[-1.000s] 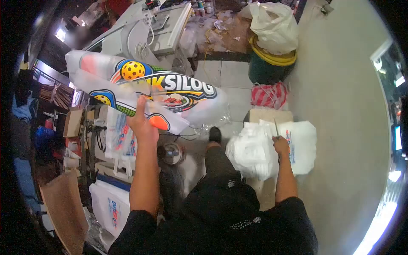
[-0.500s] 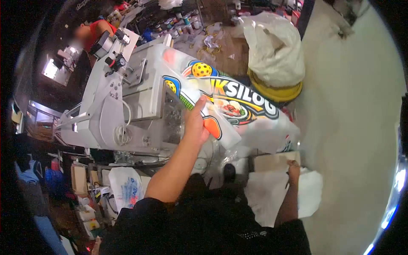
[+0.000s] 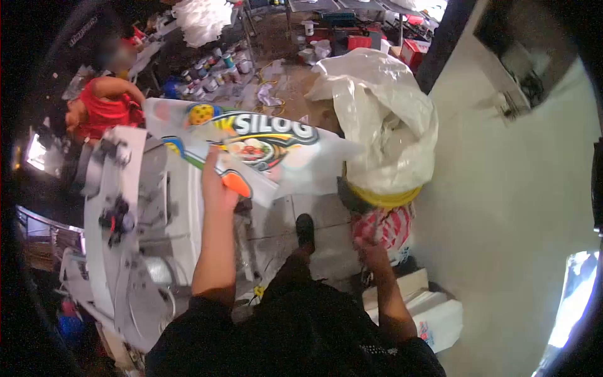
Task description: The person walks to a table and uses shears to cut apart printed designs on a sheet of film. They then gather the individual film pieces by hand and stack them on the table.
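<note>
My left hand is closed on a translucent printed film sheet, thumb on top. Bold letters reading "SILOG", a plate of food, a yellow ball with holes and an orange shape are printed on it. The sheet is folded over near my fingers, and its far end stretches out to the right. My right hand hangs lower, in front of a red-and-white striped bag. Its fingers are blurred, so whether they hold anything does not show.
A large white plastic bag lines a yellow-rimmed bin ahead. To my left stands a grey machine; a person in red is beyond it. Several paint tubs sit on the floor. A pale wall runs along the right.
My view has turned and moved forward past the machine. The film sheet has come along in my left hand. My right hand has left the white sacks and is now by the striped bag.
</note>
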The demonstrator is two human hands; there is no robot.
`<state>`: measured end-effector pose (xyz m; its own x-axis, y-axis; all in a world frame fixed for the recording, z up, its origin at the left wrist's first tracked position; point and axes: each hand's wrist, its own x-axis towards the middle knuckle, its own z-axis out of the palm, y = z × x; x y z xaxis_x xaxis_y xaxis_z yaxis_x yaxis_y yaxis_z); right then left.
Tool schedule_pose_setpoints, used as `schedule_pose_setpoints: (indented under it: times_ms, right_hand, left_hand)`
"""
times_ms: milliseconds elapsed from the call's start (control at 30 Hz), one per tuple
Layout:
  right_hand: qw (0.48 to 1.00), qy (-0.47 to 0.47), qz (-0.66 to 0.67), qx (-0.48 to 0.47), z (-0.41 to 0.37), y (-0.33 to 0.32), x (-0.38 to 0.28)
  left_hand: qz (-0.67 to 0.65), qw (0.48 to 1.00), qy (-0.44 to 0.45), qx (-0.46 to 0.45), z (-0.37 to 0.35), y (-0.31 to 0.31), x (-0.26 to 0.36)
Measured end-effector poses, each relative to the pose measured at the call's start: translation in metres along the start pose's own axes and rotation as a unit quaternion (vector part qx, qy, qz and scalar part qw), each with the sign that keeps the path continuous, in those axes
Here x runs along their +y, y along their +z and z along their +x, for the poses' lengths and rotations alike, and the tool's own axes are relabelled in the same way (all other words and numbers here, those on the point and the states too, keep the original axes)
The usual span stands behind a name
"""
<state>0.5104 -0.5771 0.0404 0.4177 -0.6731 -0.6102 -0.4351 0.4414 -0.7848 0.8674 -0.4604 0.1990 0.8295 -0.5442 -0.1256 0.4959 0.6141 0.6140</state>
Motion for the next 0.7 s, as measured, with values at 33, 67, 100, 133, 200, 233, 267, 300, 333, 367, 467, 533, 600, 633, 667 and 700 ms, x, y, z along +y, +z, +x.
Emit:
schedule_pose_setpoints:
  times_ms: [33,67,100,133,200,233,267,300,333,367,467,533,600,633,667,700]
  right_hand:
    - [1.000,-0.004,-0.005,-0.011,0.008,0.017,-0.021]
    - [1.000,-0.010,-0.008,-0.027,0.024,0.032,-0.044]
    - [1.000,-0.005,-0.013,-0.028,0.050,0.046,-0.066]
    - [0.996,0.004,-0.032,-0.079,0.072,0.059,-0.081]
    - [0.990,0.002,-0.056,-0.129,0.110,0.087,-0.113]
    - [0.990,0.000,-0.057,-0.128,0.119,0.095,-0.129]
    - [0.990,0.006,-0.047,-0.131,0.129,0.111,-0.158]
    - [0.991,0.010,-0.037,-0.132,0.141,0.120,-0.177]
    - [0.987,0.001,-0.079,-0.142,0.158,0.129,-0.192]
    - [0.987,-0.001,-0.069,-0.143,0.171,0.135,-0.206]
    - [0.980,0.017,0.004,-0.199,0.216,0.148,-0.236]
    - [0.972,0.094,0.046,-0.208,0.255,0.154,-0.247]
    - [0.968,0.122,0.075,-0.204,0.293,0.159,-0.272]
    - [0.964,0.147,0.098,-0.200,0.312,0.163,-0.283]
    - [0.963,0.147,0.107,-0.197,0.332,0.170,-0.289]
    - [0.965,0.148,0.114,-0.186,0.359,0.177,-0.300]
  left_hand:
    - [-0.009,1.000,-0.005,0.001,0.028,0.000,0.003]
    - [0.017,0.998,0.040,0.040,0.058,0.003,0.009]
    - [0.048,0.992,0.084,0.083,0.085,0.006,0.016]
    - [0.048,0.994,0.065,0.077,0.110,0.009,0.027]
    - [0.064,0.990,0.071,0.104,0.175,0.004,0.044]
    - [0.066,0.988,0.083,0.116,0.196,0.000,0.049]
    - [0.078,0.987,0.088,0.106,0.224,0.007,0.059]
    - [0.085,0.987,0.087,0.103,0.245,0.011,0.068]
    - [0.072,0.990,0.073,0.092,0.270,0.018,0.079]
    - [0.060,0.993,0.059,0.080,0.293,0.028,0.086]
    - [0.070,0.990,0.065,0.108,0.361,0.047,0.093]
    - [0.111,0.981,0.119,0.101,0.411,0.057,0.089]
    - [0.126,0.980,0.113,0.104,0.466,0.071,0.081]
    - [0.137,0.979,0.110,0.108,0.492,0.076,0.076]
    - [0.143,0.979,0.105,0.102,0.521,0.075,0.073]
    - [0.142,0.982,0.084,0.094,0.557,0.071,0.073]
